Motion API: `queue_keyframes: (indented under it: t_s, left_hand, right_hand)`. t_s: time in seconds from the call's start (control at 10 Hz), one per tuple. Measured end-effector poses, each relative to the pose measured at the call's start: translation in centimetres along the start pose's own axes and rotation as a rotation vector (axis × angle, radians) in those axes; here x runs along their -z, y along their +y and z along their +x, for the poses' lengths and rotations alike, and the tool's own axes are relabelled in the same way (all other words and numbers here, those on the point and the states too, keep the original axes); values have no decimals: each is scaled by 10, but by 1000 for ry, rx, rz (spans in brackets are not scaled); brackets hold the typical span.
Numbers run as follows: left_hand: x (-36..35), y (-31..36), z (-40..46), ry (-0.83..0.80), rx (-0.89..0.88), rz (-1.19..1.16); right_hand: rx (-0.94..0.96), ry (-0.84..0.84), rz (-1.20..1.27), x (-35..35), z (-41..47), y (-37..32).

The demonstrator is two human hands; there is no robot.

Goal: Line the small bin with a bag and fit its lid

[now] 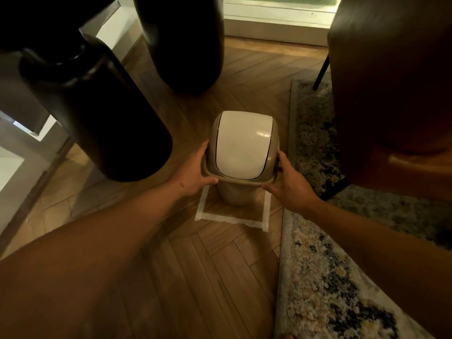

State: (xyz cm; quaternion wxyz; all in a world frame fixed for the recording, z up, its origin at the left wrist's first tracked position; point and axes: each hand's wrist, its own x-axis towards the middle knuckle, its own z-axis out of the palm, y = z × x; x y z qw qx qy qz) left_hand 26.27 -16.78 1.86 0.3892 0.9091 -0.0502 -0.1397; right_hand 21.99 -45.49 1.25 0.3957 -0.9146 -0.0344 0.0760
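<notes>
both arms reach forward; left hand [193, 171] and right hand [287, 184] grip opposite sides of the lid [241, 145], thumbs on its near rim.

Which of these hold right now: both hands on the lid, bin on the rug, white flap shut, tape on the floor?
1. Both hands grip the lid: true, the left hand and right hand hold the lid rim.
2. The bin stands on the rug: false, it stands on the wooden floor beside it.
3. The white flap is shut: true.
4. No tape marks the floor: false, white tape frames the bin's spot.
</notes>
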Motion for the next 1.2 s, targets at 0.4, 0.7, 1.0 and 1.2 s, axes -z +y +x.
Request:
queue_keyframes:
  t_s: [0.4, 0.7, 1.0, 1.2]
  left_hand:
    - [4, 4, 0, -51, -11, -58]
    - [4, 5, 0, -23, -46, -91]
    - [6, 14, -6, 0, -53, -12]
    - [12, 18, -19, -2, -35, 27]
  right_hand:
    - [11, 35, -7, -1, -3, -4]
    - [27, 40, 14, -2, -2, -1]
    - [3, 11, 15, 2, -5, -9]
    - [-16, 39, 22, 19, -10, -28]
